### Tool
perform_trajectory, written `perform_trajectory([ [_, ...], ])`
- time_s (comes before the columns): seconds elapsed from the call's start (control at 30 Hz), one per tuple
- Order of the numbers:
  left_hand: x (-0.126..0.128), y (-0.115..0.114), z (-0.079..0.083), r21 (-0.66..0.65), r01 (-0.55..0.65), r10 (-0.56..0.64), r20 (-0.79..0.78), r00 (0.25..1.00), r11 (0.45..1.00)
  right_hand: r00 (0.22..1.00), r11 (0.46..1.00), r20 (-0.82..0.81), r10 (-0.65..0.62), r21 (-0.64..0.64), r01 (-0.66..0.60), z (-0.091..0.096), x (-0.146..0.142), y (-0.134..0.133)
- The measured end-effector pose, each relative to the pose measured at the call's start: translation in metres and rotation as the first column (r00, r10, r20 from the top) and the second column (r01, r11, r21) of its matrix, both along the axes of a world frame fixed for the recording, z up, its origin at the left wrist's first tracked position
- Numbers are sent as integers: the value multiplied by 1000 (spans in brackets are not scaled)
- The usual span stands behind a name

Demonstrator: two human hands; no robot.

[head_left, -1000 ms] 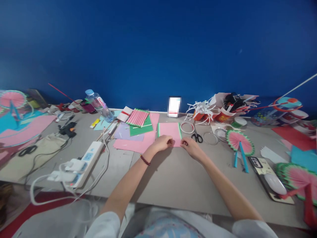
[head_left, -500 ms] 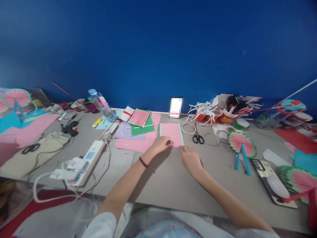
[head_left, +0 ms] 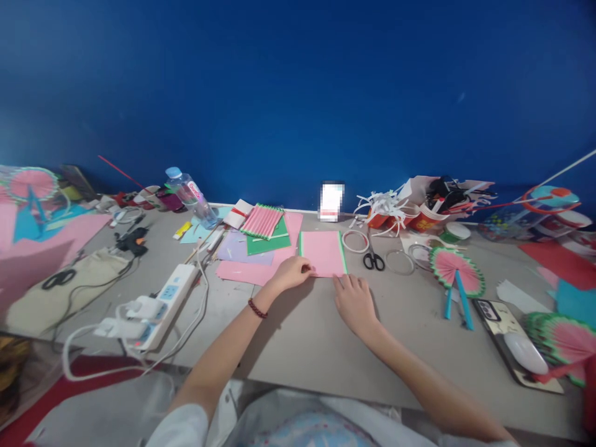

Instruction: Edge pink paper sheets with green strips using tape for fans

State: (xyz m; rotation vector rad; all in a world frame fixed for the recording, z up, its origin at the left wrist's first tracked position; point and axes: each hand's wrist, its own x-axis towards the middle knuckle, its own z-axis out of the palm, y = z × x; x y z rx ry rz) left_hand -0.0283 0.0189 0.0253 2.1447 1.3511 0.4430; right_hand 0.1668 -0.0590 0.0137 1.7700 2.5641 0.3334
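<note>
A pink sheet of paper (head_left: 320,249) with green strips along its left and right sides lies flat on the table in front of me. My left hand (head_left: 292,273), a beaded bracelet at its wrist, is at the near left corner, thumb and forefinger pinched together on the paper's near edge. Close to the near right corner, my right hand (head_left: 356,302) lies palm down with fingers stretched out, the tips touching that edge. Its thumb is mostly hidden. Left of the sheet, a pleated pink paper (head_left: 263,221) with green ends rests on green paper (head_left: 267,246).
Black scissors (head_left: 373,261) and a white ring (head_left: 354,241) lie right of the sheet. A paper fan (head_left: 457,272) and a phone (head_left: 500,329) under a mouse are farther right. To the left are a power strip (head_left: 171,304), its cables and a bottle (head_left: 193,197).
My left hand has slid left along the sheet's near edge to its corner. My right hand has shifted slightly left, with its fingertips still at that edge. The sheet stays in place.
</note>
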Motion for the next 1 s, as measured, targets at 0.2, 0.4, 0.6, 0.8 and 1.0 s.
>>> perform_trajectory([
  [0.2, -1, -3, 2, -42, -15, 18, 81, 997, 999, 1000, 1000, -9, 0, -11, 0, 0, 2, 0],
  [0.4, -16, -1, 4, -278, 53, 14, 235, 972, 959, 1000, 1000, 13, -4, -18, 5, -1, 1, 2],
  [0.6, -16, -2, -3, -248, -27, 92, 255, 963, 968, 998, 999, 60, 31, 11, -32, -3, 0, 1],
  [0.8, -13, -2, -7, -188, -68, 112, 233, 966, 980, 998, 999, 57, 41, -1, -41, -2, 1, -1],
  [1.0, -14, -2, -8, -149, -55, 88, 227, 970, 987, 998, 999, 45, 38, -29, -36, -2, 2, -1],
])
